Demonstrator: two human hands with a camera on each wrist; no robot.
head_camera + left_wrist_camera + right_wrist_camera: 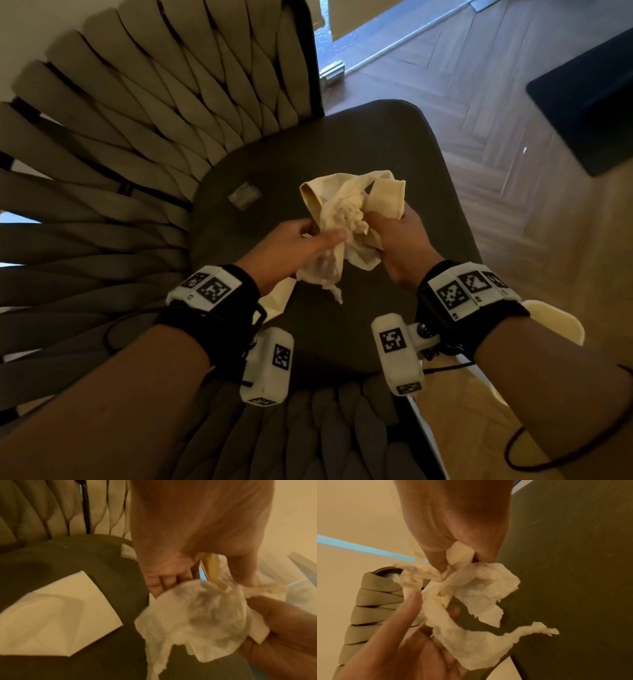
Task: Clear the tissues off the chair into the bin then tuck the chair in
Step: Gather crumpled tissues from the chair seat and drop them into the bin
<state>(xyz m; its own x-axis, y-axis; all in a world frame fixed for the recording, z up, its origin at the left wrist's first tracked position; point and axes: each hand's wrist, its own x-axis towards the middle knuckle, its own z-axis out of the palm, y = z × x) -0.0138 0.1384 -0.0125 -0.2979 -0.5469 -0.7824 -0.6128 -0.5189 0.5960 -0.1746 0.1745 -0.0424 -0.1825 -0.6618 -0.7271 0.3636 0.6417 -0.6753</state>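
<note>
Tissues [346, 219] bunched between both my hands above the chair seat [411, 164], gathering step under way.

My left hand [294, 246] pinches one side of the crumpled wad and my right hand [400, 240] closes its grip on the other, so both are full. I judge the pick-up is nearly done; next I need to collect what remains on the seat, then carry it all to the bin, which I cannot see here, before pushing the chair in. Count: one wad in hand, of several sheets I cannot separate; one flat folded tissue [56, 614] lying on the seat beside my left wrist; one small clear wrapper [244, 195] near the backrest; one chair.
</note>
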